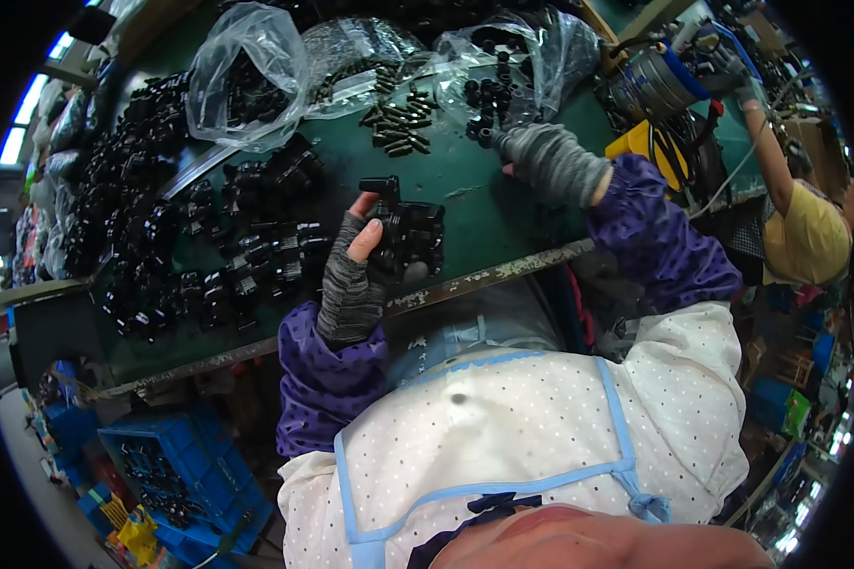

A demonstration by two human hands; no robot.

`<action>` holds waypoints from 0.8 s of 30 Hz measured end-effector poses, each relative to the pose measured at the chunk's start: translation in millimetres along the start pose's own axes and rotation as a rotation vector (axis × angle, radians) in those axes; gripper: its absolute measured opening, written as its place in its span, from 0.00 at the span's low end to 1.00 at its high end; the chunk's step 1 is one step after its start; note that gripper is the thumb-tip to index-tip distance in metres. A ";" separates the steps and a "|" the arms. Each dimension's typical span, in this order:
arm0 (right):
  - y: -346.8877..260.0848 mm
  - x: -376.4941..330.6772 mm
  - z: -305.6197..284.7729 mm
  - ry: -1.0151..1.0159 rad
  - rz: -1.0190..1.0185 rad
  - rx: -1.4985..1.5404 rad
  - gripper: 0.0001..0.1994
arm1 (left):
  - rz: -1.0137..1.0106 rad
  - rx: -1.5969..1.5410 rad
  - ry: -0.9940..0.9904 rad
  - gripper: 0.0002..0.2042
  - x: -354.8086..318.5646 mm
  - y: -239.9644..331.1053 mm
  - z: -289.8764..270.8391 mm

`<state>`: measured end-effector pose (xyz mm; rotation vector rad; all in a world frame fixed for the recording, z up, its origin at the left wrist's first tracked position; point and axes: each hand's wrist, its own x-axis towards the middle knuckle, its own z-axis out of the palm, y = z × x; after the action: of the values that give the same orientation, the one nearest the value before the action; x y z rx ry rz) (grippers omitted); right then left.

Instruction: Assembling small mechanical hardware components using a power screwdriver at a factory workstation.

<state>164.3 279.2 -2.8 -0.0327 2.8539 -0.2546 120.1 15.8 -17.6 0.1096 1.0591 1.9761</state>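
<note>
My left hand (349,284), in a grey fingerless knit glove, grips a black mechanical part (415,235) near the bench's front edge. A short black cylindrical piece (380,184) sticks out sideways at the part's top. Thumb and one finger show against it; the other fingers are hidden behind. My right hand (552,163), in a similar glove, reaches to small round black pieces (485,93) spilling from a clear plastic bag (565,47). Its fingertips are mostly hidden, so whether they pinch a piece is unclear. Left of it lies a pile of small brass-coloured pins (399,131).
Many black parts (152,209) cover the green bench (465,213) on the left. Another clear bag (247,76) stands at the back. At right are a blue-rimmed drum (657,83) and a yellow holder (650,150). Blue crates (190,465) sit below left. Another person (805,228) works at far right.
</note>
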 end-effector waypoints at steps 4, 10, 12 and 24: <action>-14.3 -10.2 -9.5 0.315 -0.227 0.556 0.11 | -0.070 -0.363 -0.009 0.22 4.4 -9.8 -4.8; -56.5 13.9 7.9 0.474 -0.338 0.714 0.11 | -0.107 -0.327 -0.056 0.24 9.3 -9.8 0.7; -68.6 14.6 4.1 0.519 -0.302 0.652 0.10 | -0.074 -0.304 -0.076 0.24 11.7 -13.5 0.3; -67.6 12.5 12.2 0.747 -0.429 0.446 0.09 | 0.026 -0.173 -0.132 0.27 15.4 -17.3 -2.8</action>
<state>155.5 210.0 -5.8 -0.5729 3.3884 -1.2109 120.6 29.8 -36.3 0.1582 0.8029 2.0449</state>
